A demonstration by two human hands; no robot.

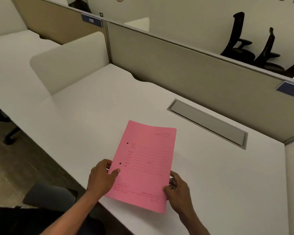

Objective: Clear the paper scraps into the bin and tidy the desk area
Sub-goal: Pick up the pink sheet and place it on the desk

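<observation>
A pink paper file folder (143,165) with two punched holes and printed lines lies over the near edge of the white desk (95,112). My left hand (102,177) grips its left edge, thumb on top. My right hand (177,189) pinches its lower right edge, thumb on the cover. The folder's near corner overhangs the desk edge. No paper scraps and no bin show in this view.
A grey cable flap (207,122) is set into the desk at the back right. Beige partition panels (185,68) close off the far side. A white side divider (71,61) stands at the left. Black office chairs (241,43) sit beyond the partition. A dark chair seat (49,195) is below left.
</observation>
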